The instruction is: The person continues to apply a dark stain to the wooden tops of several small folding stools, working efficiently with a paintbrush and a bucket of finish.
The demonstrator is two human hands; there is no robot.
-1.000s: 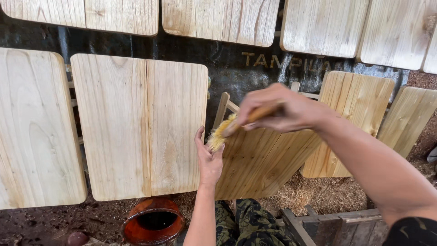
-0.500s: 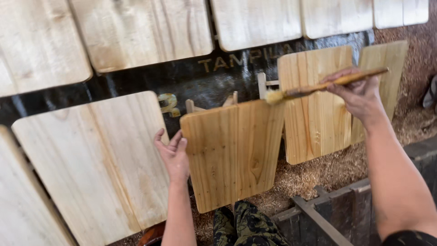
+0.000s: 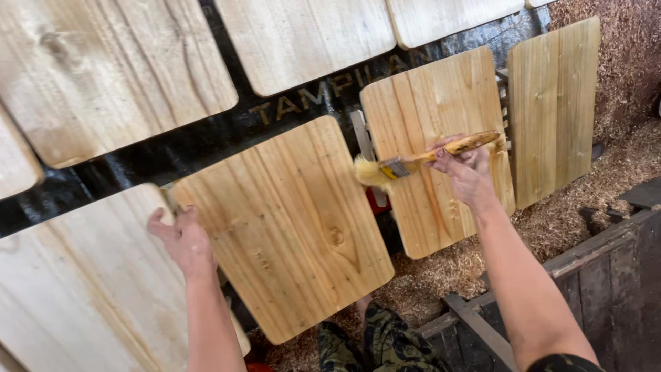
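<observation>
The left hand (image 3: 180, 238) grips the left edge of a glossy wooden board (image 3: 289, 224), fingers curled over the rim, holding it tilted. The right hand (image 3: 468, 172) is clenched around the handle of a paintbrush (image 3: 413, 162); its bristles hover just beyond the held board's upper right corner. Paler boards (image 3: 441, 138) lie behind the brush on sawdust (image 3: 620, 158).

Bright even daylight, soft shadows, sharp focus, no glare, slight wide-angle edge distortion
</observation>
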